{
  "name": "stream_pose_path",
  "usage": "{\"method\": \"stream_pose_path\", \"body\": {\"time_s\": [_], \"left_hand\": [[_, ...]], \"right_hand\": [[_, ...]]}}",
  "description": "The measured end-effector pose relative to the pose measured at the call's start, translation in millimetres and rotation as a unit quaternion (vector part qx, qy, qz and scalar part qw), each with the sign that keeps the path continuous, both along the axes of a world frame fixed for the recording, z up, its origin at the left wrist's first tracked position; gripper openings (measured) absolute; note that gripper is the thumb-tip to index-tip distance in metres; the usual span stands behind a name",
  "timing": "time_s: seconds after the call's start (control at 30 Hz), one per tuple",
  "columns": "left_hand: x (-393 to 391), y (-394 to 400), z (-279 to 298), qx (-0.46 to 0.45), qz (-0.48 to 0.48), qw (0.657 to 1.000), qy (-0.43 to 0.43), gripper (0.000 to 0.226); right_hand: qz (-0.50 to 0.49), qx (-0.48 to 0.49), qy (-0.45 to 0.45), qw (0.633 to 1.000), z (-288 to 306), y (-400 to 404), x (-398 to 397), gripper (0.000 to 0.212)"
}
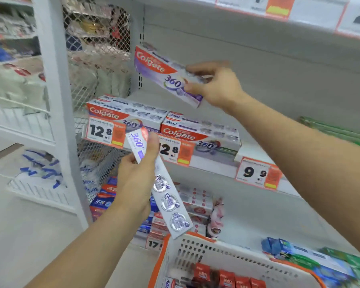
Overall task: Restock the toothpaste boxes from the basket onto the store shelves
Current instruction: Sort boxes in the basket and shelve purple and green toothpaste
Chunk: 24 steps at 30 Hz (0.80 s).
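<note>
A white store shelving unit fills the view, its back panel bare above a middle shelf edged with orange-and-white price tags reading 12.8 and 9.9; to the left, a mesh side panel screens off packaged goods. On that shelf sit two stacks of Colgate 360 boxes, lying flat with their long axes along the shelf front. Lower shelves hold red and blue boxes, blurred. At the bottom, a white basket with an orange rim holds red packs. The right arm reaches up and forward, and the right hand pinches the right end of a toothpaste box in mid-air above the stacks, its long axis sloping down to the right, logo facing the camera. The left hand grips a second box near its upper end, steeply tilted, its lower end just above the basket rim.
</note>
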<state>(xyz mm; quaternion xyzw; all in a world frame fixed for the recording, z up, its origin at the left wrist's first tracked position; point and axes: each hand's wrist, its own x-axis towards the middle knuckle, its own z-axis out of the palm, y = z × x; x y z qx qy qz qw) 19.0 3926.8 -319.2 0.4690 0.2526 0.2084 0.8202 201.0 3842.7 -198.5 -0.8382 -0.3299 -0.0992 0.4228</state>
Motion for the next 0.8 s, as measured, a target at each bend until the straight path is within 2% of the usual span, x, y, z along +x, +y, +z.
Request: {"method": "stream_pose_path", "body": {"time_s": [0.13, 0.27, 0.37, 0.43, 0.5, 0.53, 0.6, 0.67, 0.73, 0.8], "left_hand": [[9, 15, -6, 0.001, 0.012, 1.000, 0.009, 0.075], [19, 34, -12, 0.014, 0.034, 0.999, 0.027, 0.061], [26, 50, -11, 0.039, 0.055, 0.998, 0.015, 0.066], [29, 60, -10, 0.030, 0.059, 0.998, 0.009, 0.076], [31, 66, -11, 0.010, 0.058, 0.998, -0.010, 0.075], [32, 68, -13, 0.007, 0.057, 0.998, -0.020, 0.071], [33, 67, -13, 0.000, 0.054, 0.998, -0.029, 0.070], [36, 66, -15, -0.014, 0.050, 0.998, -0.034, 0.076], [39, 65, -14, -0.028, 0.046, 0.998, -0.037, 0.079], [42, 62, -14, -0.023, 0.054, 0.998, -0.033, 0.085]], "right_hand": [[0.018, -0.054, 0.055, 0.997, -19, 66, 38, 0.042], [0.059, -0.123, 0.096, 0.986, -37, 94, 58, 0.034], [0.102, -0.173, 0.146, 0.969, -42, 94, 64, 0.027], [0.116, -0.183, 0.163, 0.962, -44, 89, 67, 0.024], [0.124, -0.189, 0.170, 0.959, -45, 86, 68, 0.026], [0.125, -0.197, 0.163, 0.959, -45, 84, 67, 0.029], [0.109, -0.209, 0.082, 0.968, -42, 82, 60, 0.033], [0.088, -0.149, -0.020, 0.985, -37, 78, 44, 0.026], [0.124, -0.066, -0.023, 0.990, -34, 68, 15, 0.016], [0.188, -0.076, 0.022, 0.979, -34, 49, -19, 0.016]]}}
